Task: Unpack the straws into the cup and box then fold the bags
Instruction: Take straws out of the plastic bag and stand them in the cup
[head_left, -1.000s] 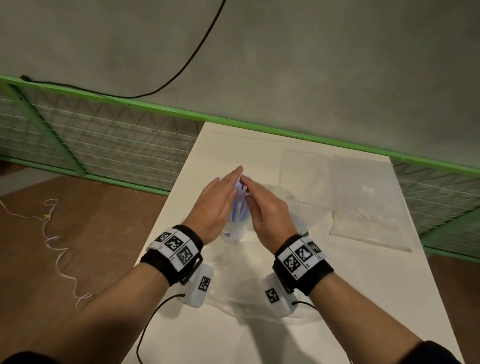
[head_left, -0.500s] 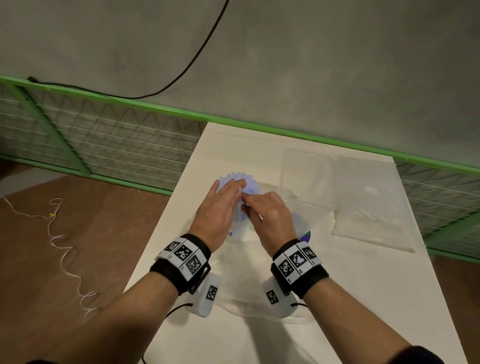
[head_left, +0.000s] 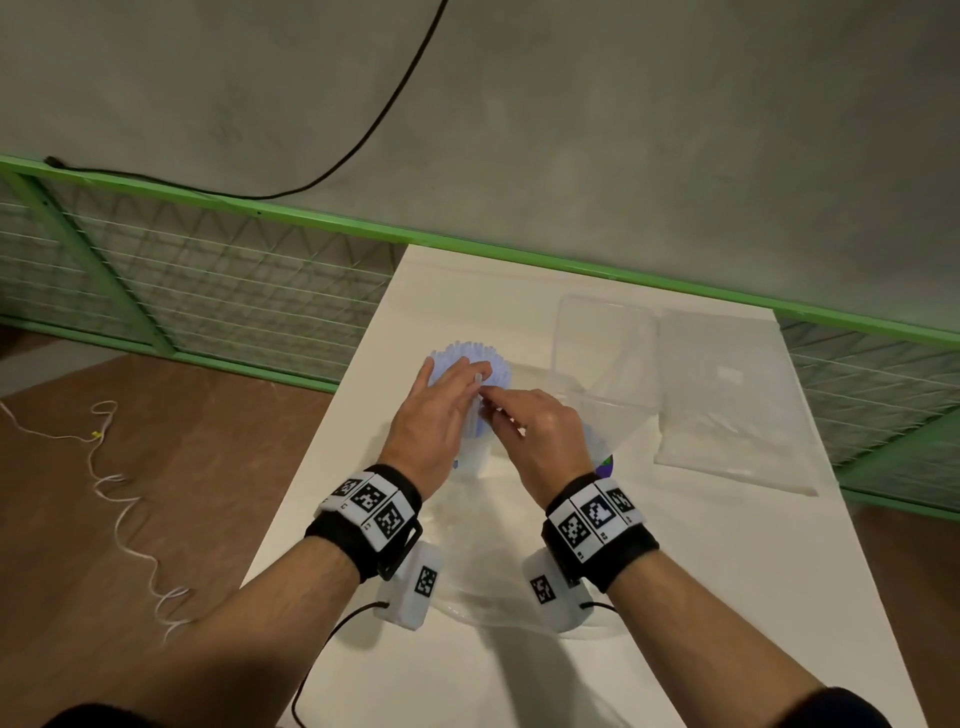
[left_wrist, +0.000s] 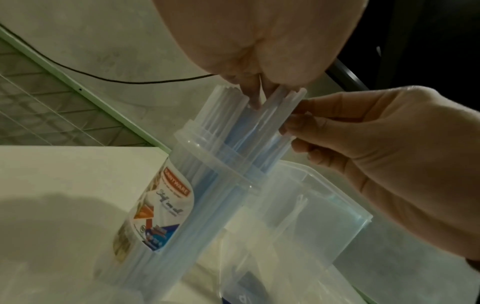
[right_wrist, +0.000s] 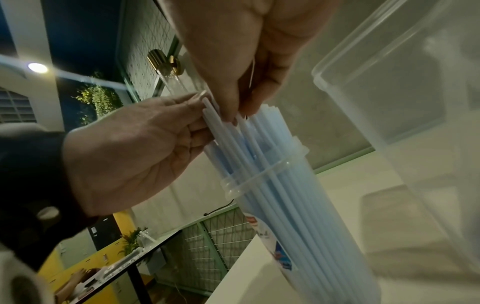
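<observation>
- Roughly halfway, I judge: the blue straws (head_left: 470, 353) stand in the cup (left_wrist: 207, 216), between my hands.
- My left hand (head_left: 441, 410) cups their tops; my right hand (head_left: 535, 431) pinches a few.
- Left to do: the box (head_left: 605, 338) looks empty, one bag (head_left: 727, 364) holds white straws (head_left: 727, 441), no bag folded.

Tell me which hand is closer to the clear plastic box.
Right. The right hand is at the straws in the cup, just left of the box. The left hand is at the same straws, on the cup's far side from the box.
</observation>
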